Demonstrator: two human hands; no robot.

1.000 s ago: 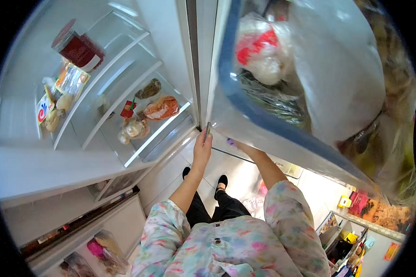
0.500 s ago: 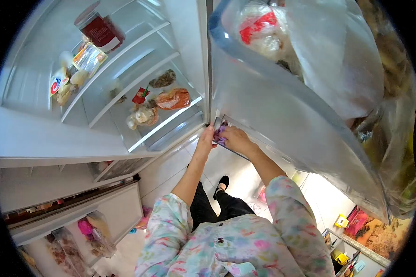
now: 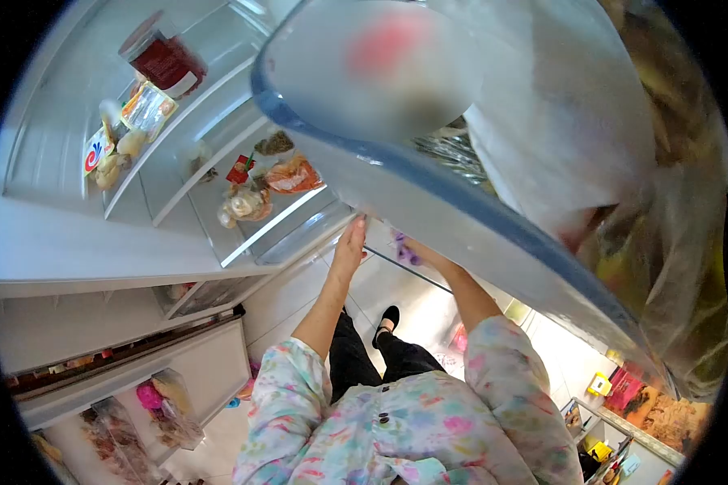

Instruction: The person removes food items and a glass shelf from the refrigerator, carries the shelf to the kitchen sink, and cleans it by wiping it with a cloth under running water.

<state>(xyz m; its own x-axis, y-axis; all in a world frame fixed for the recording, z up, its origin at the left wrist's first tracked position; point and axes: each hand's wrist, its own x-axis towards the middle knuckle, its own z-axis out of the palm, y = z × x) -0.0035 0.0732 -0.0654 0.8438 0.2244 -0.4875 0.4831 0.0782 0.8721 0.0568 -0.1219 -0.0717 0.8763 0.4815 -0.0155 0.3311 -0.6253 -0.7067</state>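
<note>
Gripping a crumpled purple cloth, the right hand carries it at its fingertips, toward 10 o'clock. At the cloth's 9 o'clock, the left hand is clamped on a corner of a thin, clear, dark-edged panel. Overhead, a translucent, blue-grey-rimmed shelf hides part of the right hand. At 1 o'clock, a white plastic bag is cut off above; the red patch beside it is blurred.
</note>
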